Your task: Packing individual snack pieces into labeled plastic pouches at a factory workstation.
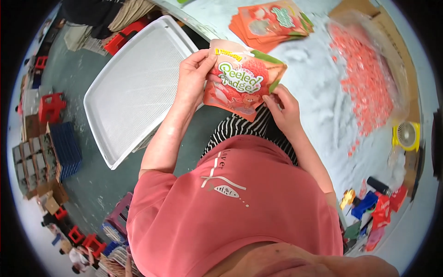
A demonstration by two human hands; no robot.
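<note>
Both my hands hold a flat pink candy pouch (244,81) up in front of me, its printed front showing. My left hand (196,71) pinches the pouch's left edge between thumb and fingers. At the lower right corner, my right hand (282,108) grips it the same way. Behind the pouch, on the white table, lies a fanned stack of similar pouches (270,25). To the right, a heap of small red wrapped candies (367,83) spills out of a clear plastic bag. What the pouch holds inside is hidden.
A white perforated tray (138,87) stands at my left beside the table. A small yellow fan (406,135) sits at the table's right edge, with assorted red and blue packets (380,210) nearer me. Red stools (51,107) and stacked blue trays (64,150) stand on the floor farther left.
</note>
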